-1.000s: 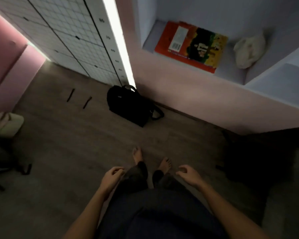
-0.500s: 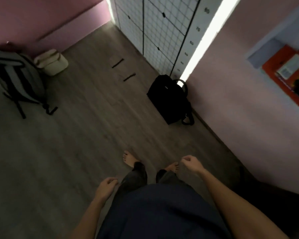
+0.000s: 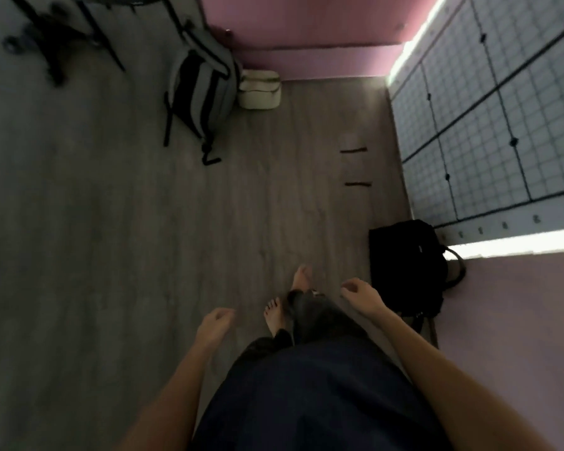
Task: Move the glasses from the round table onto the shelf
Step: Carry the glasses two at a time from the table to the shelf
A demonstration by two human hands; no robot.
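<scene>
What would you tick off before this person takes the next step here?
1. Left hand free: ok, holds nothing.
2. Right hand free: ok, holds nothing.
3. Glasses spotted: cannot tell, none in view.
4. Table found: cannot tell, only blurred dark legs at top left.
5. Black bag off the path: ok, it sits right, by the wall.
6. Backpack off the path: ok, far ahead on the left.
</scene>
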